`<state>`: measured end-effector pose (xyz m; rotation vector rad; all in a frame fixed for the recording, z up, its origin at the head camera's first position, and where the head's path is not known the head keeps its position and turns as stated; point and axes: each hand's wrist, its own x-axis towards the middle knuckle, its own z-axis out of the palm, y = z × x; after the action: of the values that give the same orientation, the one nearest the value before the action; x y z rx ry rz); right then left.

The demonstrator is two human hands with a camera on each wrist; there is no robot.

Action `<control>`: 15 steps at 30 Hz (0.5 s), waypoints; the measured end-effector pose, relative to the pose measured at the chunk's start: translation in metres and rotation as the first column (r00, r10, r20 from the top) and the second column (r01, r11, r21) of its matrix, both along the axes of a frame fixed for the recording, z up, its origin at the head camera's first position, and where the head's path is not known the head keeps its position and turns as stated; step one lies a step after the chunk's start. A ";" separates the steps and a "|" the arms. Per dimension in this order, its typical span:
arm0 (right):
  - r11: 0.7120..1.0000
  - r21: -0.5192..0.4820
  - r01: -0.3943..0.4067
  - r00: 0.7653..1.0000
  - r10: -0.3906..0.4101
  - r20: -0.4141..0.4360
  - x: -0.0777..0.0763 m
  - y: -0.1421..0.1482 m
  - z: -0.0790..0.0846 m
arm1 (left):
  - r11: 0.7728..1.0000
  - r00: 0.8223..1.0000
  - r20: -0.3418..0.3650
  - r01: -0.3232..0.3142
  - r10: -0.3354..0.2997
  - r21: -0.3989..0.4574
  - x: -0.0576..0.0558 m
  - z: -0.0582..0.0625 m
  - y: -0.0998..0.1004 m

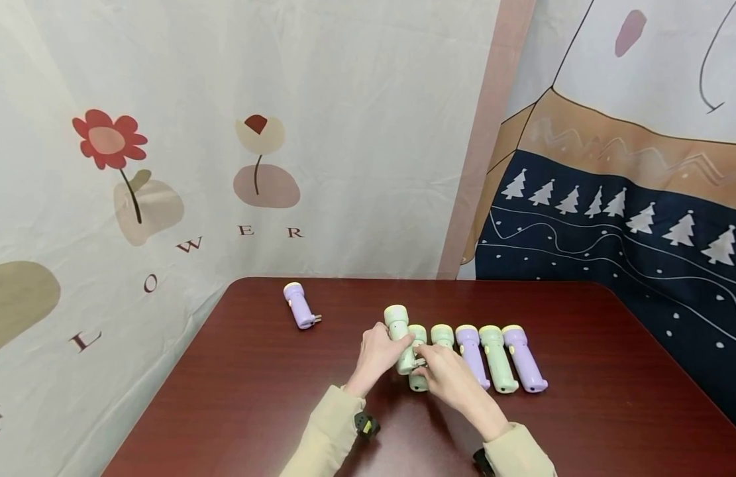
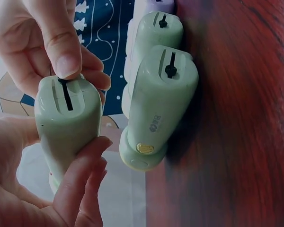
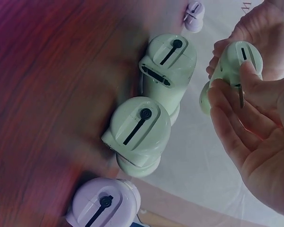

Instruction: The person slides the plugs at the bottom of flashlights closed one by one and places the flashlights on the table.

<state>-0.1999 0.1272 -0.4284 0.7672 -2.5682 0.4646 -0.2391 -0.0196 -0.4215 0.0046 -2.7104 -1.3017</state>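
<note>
A pale green flashlight (image 1: 396,318) is raised over the table, gripped round its body by my left hand (image 1: 376,351). My right hand (image 1: 454,377) pinches its tail end, the thumb on the black slider in the slot (image 2: 67,98). Metal plug prongs (image 3: 241,97) stick out from the side of that end, next to the right fingers. Just behind the held flashlight stands a second green flashlight (image 2: 165,97), partly hidden in the head view. Beside it is a third green flashlight (image 3: 139,130), its lower part covered by my right hand in the head view.
The row continues rightward with a purple flashlight (image 1: 470,348), another green flashlight (image 1: 499,361) and a purple flashlight (image 1: 525,361). A lone purple flashlight (image 1: 299,305) with prongs out lies at the back left of the dark red table (image 1: 254,397). Printed cloth (image 1: 356,132) hangs behind.
</note>
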 end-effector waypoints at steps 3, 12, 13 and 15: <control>1.000 -0.014 -0.019 1.000 0.019 -0.007 -0.001 0.001 0.000 | 1.000 1.000 0.005 0.000 0.000 0.008 0.001 0.001 0.001; 0.999 -0.030 -0.009 1.000 0.010 0.017 -0.002 0.002 0.001 | 1.000 1.000 0.000 -0.005 0.005 0.006 0.000 0.003 0.005; 0.999 -0.032 -0.010 1.000 0.010 0.019 -0.002 0.002 0.001 | 1.000 1.000 0.002 -0.006 0.006 0.003 0.001 0.003 0.005; 0.999 -0.036 -0.010 1.000 0.011 0.023 -0.001 0.002 0.001 | 1.000 1.000 0.006 -0.010 0.010 0.004 0.001 0.003 0.005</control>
<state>-0.2014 0.1295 -0.4277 0.7674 -2.5715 0.5243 -0.2379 -0.0144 -0.4184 0.0226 -2.7096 -1.3062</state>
